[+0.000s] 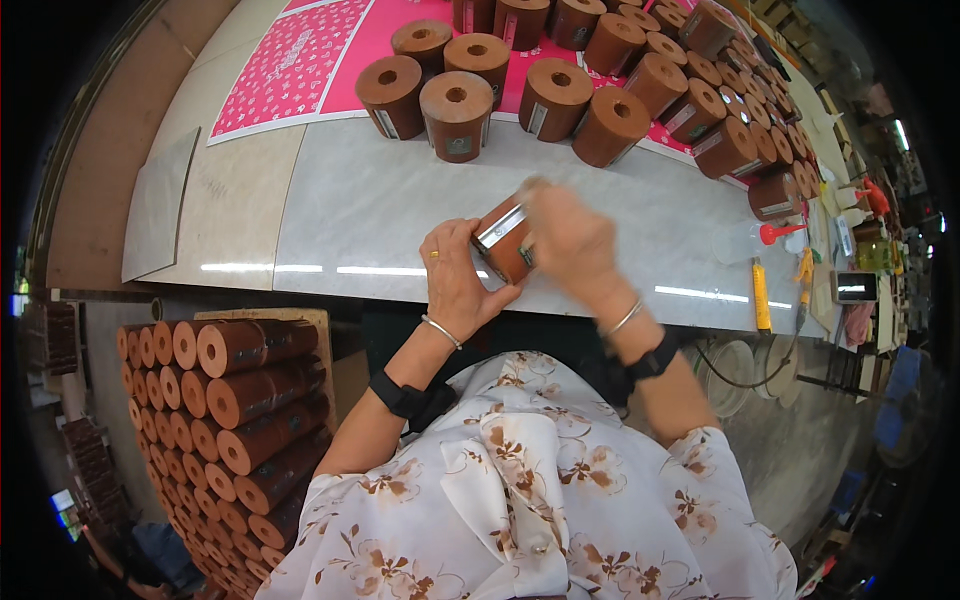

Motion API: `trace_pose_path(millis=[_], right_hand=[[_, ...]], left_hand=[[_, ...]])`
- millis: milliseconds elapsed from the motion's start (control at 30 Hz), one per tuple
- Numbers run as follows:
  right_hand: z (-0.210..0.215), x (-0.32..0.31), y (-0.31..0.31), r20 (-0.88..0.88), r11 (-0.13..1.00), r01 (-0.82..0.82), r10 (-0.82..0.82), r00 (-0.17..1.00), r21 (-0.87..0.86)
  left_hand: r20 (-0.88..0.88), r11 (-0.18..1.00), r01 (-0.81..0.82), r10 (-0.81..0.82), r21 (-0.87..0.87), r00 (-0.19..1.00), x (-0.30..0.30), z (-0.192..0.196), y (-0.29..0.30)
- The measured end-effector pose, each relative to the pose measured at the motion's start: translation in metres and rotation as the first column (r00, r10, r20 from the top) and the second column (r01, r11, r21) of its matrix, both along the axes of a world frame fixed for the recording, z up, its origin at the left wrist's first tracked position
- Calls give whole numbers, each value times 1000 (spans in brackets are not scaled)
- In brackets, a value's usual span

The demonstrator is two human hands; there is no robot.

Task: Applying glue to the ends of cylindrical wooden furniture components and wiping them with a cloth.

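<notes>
While both hands, left hand (455, 275) and right hand (570, 240), grasp one smooth brown cylinder (503, 240), four similar holed cylinders (457, 115) stand just beyond it.

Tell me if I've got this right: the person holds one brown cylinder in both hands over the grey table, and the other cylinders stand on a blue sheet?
Nearly. In the head view both the left hand and right hand hold the brown cylinder over the grey table, but the sheet under the other cylinders is pink, not blue.

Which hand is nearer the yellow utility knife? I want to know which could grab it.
Right. The right hand is left of the yellow utility knife; the left hand lies farther left.
</notes>
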State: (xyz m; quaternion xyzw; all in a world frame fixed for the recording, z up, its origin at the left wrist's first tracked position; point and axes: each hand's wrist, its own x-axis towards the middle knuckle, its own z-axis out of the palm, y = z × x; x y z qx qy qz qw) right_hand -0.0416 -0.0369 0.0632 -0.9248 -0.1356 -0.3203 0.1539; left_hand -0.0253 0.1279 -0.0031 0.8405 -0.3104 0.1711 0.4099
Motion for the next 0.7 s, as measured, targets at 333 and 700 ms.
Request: trace_pose_path(millis=[333, 700], right_hand=[[-2, -1, -11, -131, 990, 114, -124, 984, -77], [-8, -3, 15, 2, 997, -73, 73, 997, 33]], left_hand=[[67, 1000, -8, 8, 4, 998, -8, -8, 1], [-12, 999, 34, -33, 38, 999, 9, 4, 0]])
